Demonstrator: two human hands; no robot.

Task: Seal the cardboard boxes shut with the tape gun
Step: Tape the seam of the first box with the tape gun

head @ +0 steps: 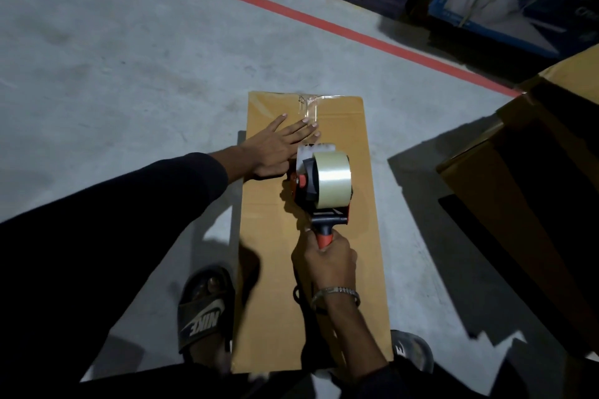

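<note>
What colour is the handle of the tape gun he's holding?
Orange-red with black, seen in the head view: the tape gun handle sticks out above the right hand gripping it.

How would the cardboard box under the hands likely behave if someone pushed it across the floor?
The cardboard box lies long and flat on smooth concrete floor, so it would probably slide rather than tip. The left hand pressing flat on it suggests it shifts easily while the tape gun works. Its top probably flexes somewhat.

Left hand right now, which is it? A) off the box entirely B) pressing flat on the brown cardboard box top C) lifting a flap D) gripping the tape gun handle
B: the left hand lies with fingers spread flat on the brown cardboard box, just ahead of the red-and-black tape gun, whose handle the right hand grips.
</note>
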